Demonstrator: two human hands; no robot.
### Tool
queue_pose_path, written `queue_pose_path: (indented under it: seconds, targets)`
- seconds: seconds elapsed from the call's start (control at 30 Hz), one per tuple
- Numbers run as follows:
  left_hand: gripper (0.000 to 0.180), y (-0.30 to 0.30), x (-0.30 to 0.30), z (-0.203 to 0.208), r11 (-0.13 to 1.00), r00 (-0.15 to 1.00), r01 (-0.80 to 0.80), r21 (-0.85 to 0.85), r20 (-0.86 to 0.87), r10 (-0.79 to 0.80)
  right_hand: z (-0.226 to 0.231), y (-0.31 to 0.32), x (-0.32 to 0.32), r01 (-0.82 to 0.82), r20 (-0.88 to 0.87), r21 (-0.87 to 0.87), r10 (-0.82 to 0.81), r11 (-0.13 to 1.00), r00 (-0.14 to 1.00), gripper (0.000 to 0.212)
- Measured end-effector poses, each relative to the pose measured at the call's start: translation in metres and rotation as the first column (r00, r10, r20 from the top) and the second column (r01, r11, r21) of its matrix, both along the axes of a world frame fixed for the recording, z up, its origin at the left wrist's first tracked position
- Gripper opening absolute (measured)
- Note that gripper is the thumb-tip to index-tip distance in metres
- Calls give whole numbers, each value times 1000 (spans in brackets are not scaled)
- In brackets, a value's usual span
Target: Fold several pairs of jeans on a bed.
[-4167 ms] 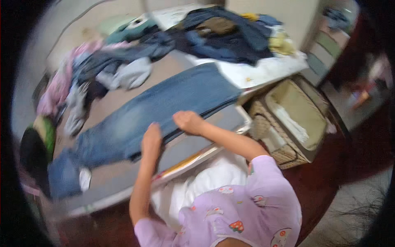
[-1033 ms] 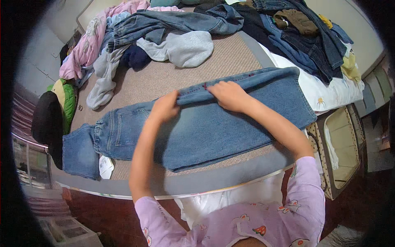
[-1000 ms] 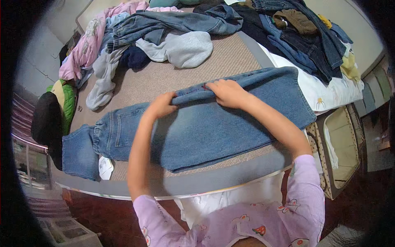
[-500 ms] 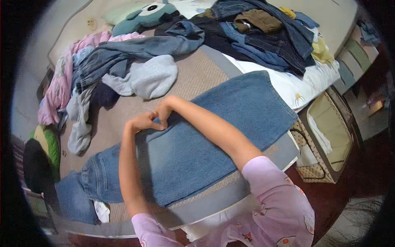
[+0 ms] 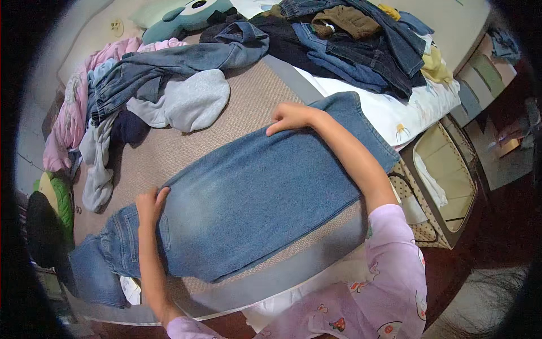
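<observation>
A pair of blue jeans (image 5: 254, 198) lies slantwise on the bed, legs together, with the waist toward the lower left and the hems at the upper right. My left hand (image 5: 149, 204) grips the far edge near the pocket end, thumb on top of the denim. Farther up the same edge, my right hand (image 5: 291, 117) pinches the cloth, its fingers partly hidden. Another piece of blue denim (image 5: 93, 271) lies against the waist end, with a white tag (image 5: 130, 289) beside it.
Beyond the jeans lie a grey garment (image 5: 195, 101), faded jeans (image 5: 180, 65) and pink clothing (image 5: 70, 133). Dark jeans (image 5: 389, 62) are heaped at the far right, near a teal plush toy (image 5: 180, 25). An open dotted fabric box (image 5: 440, 181) stands beside the bed's right side.
My hands, together at the middle of the jeans' far edge before, have moved apart: the left toward the waist, the right toward the hems. The far edge now looks straighter.
</observation>
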State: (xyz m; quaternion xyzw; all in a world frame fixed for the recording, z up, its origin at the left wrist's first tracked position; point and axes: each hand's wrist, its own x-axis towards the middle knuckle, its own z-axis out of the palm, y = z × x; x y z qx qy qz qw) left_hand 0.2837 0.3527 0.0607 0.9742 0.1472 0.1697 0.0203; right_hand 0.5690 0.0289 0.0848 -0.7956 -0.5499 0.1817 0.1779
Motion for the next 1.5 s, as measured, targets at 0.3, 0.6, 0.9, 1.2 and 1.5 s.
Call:
queue_pose_path:
  seconds: [0.3, 0.6, 0.9, 1.2, 1.5]
  targets:
    - [45, -8, -1, 6, 993, 992, -104, 50, 83, 100, 9, -60, -4, 0, 471, 214, -104, 977, 876, 44]
    - [41, -2, 4, -1, 990, 989, -58, -129, 131, 75, 8, -102, 33, 195, 317, 271, -278, 943, 907, 44]
    - [39, -7, 0, 4, 973, 987, -91, -213, 108, 116, -16, -126, 68, 698, 168, 254, -741, 669, 650, 53]
    - [37, -15, 6, -3, 981, 967, -192, -18, 170, 192, -7, -114, 67, 948, 428, 212, -895, 238, 129, 33]
    - [21, 17, 0, -22, 931, 930, -344, 120, 180, 321, -25, -125, 15, 424, 310, 287, -502, 859, 807, 39]
